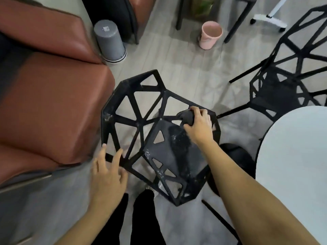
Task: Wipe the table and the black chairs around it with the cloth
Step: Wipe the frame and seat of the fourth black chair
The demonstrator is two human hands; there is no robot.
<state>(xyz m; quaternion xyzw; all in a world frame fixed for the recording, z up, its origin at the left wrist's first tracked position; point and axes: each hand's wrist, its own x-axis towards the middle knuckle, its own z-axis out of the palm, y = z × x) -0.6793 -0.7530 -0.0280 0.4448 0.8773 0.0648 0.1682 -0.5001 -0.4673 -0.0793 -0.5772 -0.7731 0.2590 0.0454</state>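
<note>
Head view: right hand (199, 125) grips dark cloth (185, 117), pressing it on black chair (141, 121) frame at centre. Left hand (108, 172), fingers spread wide, touches chair edge at 8 o'clock. White table (292, 156) at 3 o'clock; second black chair (283, 82) at 2 o'clock.

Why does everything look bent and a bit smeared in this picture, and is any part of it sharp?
Head view: the wide lens bows straight lines, so the white table edge and the far black chair curve outward. Motion blur softens the whole frame, most at the brown sofa and the floor. The right hand gripping the dark cloth on the near black chair is clearest. Lighting is even and soft, with no glare.
</note>
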